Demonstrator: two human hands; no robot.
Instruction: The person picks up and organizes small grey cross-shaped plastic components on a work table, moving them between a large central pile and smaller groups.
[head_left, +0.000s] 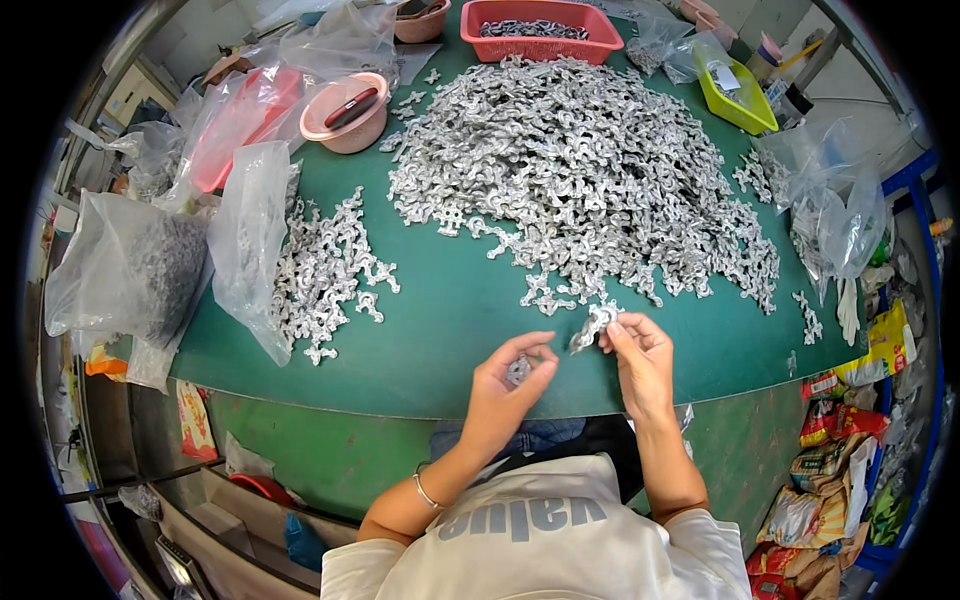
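My right hand point(645, 372) pinches a silvery metal casting point(598, 322) between thumb and fingers, just above the front of the green table point(420, 370). To its left, my left hand point(500, 395) is curled with the palm partly turned up, and a small silvery metal piece point(519, 370) shows inside its fingers. Beyond both hands rises a large heap of similar metal castings point(570, 160), knobbly and branched in shape. A smaller heap of castings point(325, 260) lies at the left of the table.
A pink bowl point(312, 128) with a dark red-handled tool stands at the back left. Behind the large heap sit a red basket point(475, 42) of parts and a yellow-green basket point(745, 113). Filled plastic bags point(130, 270) crowd the left; more bags point(850, 225) lie at the right edge.
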